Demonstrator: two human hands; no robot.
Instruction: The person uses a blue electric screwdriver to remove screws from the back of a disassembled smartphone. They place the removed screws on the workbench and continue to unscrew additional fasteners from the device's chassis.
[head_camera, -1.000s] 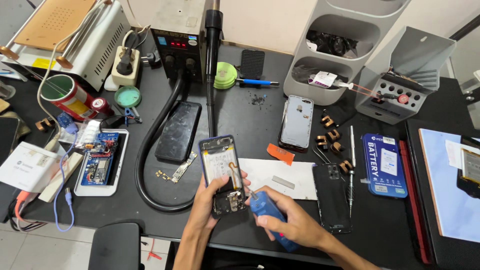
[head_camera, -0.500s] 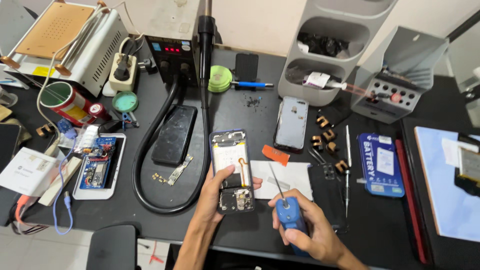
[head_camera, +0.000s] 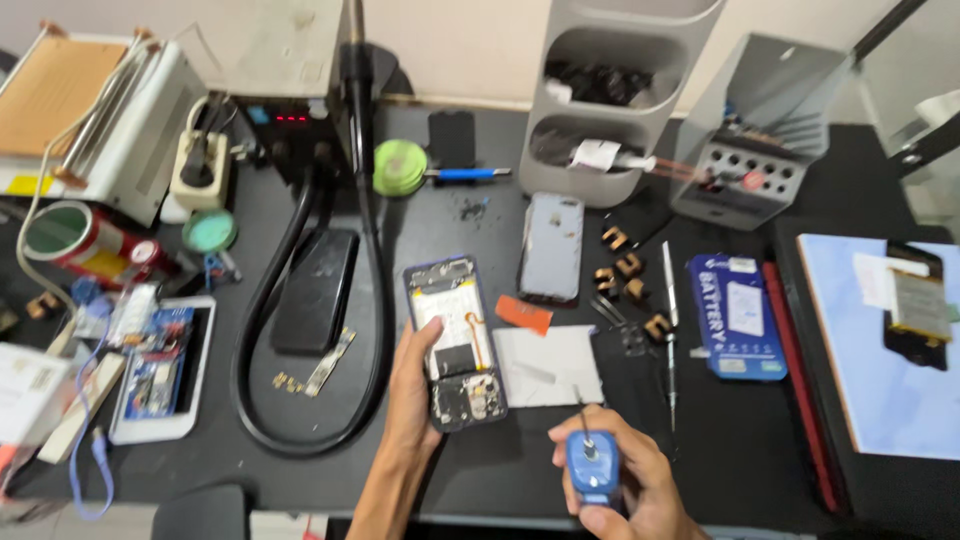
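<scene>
An opened phone (head_camera: 453, 338) with its back off lies on the black table (head_camera: 760, 440), showing a white battery and an orange flex cable. My left hand (head_camera: 414, 385) grips its lower left edge. My right hand (head_camera: 620, 490) holds a blue-handled screwdriver (head_camera: 590, 462) upright, its thin tip pointing away from me, to the right of the phone and apart from it. A white sheet (head_camera: 548, 366) lies between the phone and the screwdriver.
A grey phone back (head_camera: 551, 246) and an orange pick (head_camera: 524, 314) lie beyond the sheet. A black phone (head_camera: 315, 290) sits inside a looped black hose (head_camera: 250, 340). Blue battery box (head_camera: 735, 315), tweezers (head_camera: 668, 300), grey organiser (head_camera: 615, 90), soldering station (head_camera: 290, 120) and another opened phone (head_camera: 160, 365) surround them.
My right hand has pulled the screwdriver off the phone and lower right, turning its tip upward. The view shifted, so the phone sits higher in the frame.
</scene>
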